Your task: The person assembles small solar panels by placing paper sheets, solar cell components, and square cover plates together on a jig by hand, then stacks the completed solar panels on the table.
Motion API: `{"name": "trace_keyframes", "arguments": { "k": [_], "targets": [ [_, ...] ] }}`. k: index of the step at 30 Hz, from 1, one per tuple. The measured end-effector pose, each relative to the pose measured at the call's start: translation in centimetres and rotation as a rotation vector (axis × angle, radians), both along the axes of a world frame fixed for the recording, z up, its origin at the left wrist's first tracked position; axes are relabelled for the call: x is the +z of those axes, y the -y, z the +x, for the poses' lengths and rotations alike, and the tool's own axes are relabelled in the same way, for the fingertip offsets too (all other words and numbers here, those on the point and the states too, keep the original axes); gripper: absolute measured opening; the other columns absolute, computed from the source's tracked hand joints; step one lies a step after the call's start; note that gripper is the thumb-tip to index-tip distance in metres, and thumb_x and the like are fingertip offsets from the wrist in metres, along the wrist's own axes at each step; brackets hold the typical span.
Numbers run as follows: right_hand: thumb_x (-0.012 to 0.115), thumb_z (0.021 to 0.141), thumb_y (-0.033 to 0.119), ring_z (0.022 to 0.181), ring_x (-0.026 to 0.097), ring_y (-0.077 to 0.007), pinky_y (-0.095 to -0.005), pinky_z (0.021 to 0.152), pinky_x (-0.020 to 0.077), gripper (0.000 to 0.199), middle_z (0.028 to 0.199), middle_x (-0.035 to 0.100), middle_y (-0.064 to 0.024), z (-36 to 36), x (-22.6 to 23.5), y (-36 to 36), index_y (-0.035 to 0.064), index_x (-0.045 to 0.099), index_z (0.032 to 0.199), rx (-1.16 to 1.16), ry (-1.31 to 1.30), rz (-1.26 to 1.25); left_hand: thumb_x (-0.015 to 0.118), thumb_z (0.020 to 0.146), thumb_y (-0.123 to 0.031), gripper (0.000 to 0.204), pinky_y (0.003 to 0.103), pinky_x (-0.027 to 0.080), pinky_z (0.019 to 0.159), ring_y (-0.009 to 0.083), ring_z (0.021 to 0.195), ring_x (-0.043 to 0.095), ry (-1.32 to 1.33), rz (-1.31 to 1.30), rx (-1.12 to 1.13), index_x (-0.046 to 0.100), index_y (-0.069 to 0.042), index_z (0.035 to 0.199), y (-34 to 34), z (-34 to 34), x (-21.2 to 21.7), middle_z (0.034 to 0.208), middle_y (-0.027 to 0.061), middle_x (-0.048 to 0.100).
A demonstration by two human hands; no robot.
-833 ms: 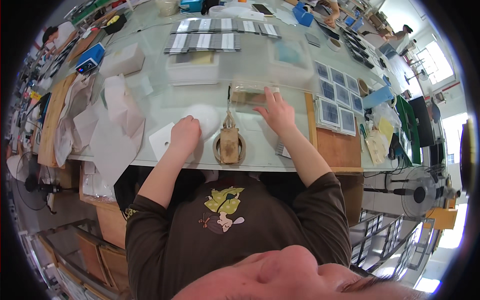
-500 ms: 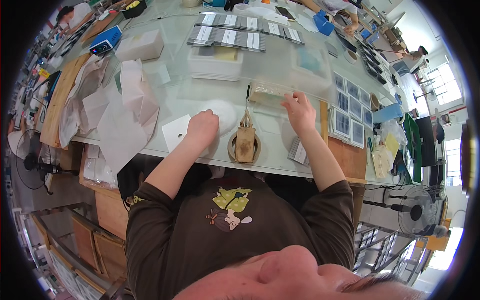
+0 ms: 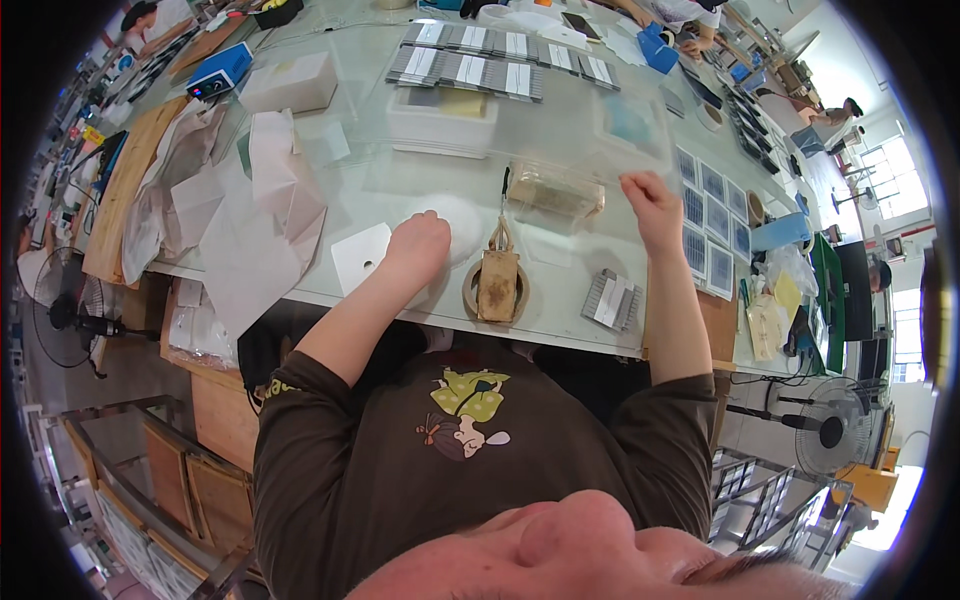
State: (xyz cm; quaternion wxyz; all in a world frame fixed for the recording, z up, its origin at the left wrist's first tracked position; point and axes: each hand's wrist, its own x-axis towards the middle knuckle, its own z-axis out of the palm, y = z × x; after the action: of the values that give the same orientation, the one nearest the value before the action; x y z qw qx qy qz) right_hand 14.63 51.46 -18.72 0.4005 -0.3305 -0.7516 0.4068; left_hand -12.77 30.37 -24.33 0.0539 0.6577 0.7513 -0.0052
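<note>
My left hand [image 3: 420, 245] rests low over the glass tabletop, its fingers curled in; whatever they may hold is hidden. Beside it lie a white card with a hole [image 3: 355, 262] and a whitish round pad [image 3: 462, 228]. Raised to the right, my right hand [image 3: 655, 208] has its fingers folded together, and anything in them is too small to make out. Just left of it lies a clear plastic box [image 3: 556, 192]. Between my hands a tan block [image 3: 497, 287] sits on a tape roll. A grey-striped panel piece [image 3: 612, 300] lies near the table edge below my right hand.
Rows of striped panel pieces [image 3: 468, 72] lie at the back, before a white box [image 3: 440, 130]. Dark framed panels [image 3: 712, 215] are stacked on the right. Crumpled white paper [image 3: 255, 235] covers the left. Fans [image 3: 830, 430] stand both sides; other people work beyond.
My right hand has left the clear plastic box and moved right, its fingers folding in. My left hand stays about where it was. The view has shifted slightly.
</note>
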Motion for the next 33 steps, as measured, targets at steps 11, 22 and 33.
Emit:
{"name": "trace_keyframes", "arguments": {
  "k": [11, 22, 33],
  "targets": [
    [0.062, 0.09, 0.01, 0.052, 0.055, -0.0101, -0.0234, 0.044, 0.0449, 0.029, 0.073, 0.058, -0.0032, -1.6, -7.2, 16.4, 0.0029, 0.052, 0.117, 0.062, -0.134, -1.017, 0.058, 0.077, -0.006, 0.01, 0.039, 0.053, 0.076, 0.0292, 0.089, 0.062, 0.107, 0.161, -0.024, 0.064, -0.002, 0.084, 0.7, -1.4, -1.2, 0.09, 0.0149, 0.062],
    [0.068, 0.086, 0.014, 0.058, 0.049, -0.0077, -0.023, 0.056, 0.0428, 0.043, 0.068, 0.055, -0.0014, -1.0, -9.6, 19.1, 0.0002, 0.05, 0.123, -0.075, 0.251, -0.214, 0.066, 0.069, -0.01, 0.009, 0.041, 0.052, 0.073, 0.0307, 0.083, 0.062, 0.041, 0.089, -0.133, 0.064, -0.003, 0.075, -0.9, -1.5, -1.1, 0.084, 0.0141, 0.062],
    [0.063, 0.089, 0.004, 0.063, 0.046, -0.0012, -0.0171, 0.056, 0.0385, 0.033, 0.079, 0.053, 0.0017, 0.4, -9.9, 19.5, -0.0008, 0.052, 0.12, -0.071, 0.028, -0.392, 0.06, 0.076, -0.015, 0.011, 0.041, 0.051, 0.072, 0.0287, 0.081, 0.062, 0.148, 0.096, -0.169, 0.065, -0.005, 0.077, 0.2, -2.6, -0.5, 0.083, 0.0101, 0.062]
  ]
}}
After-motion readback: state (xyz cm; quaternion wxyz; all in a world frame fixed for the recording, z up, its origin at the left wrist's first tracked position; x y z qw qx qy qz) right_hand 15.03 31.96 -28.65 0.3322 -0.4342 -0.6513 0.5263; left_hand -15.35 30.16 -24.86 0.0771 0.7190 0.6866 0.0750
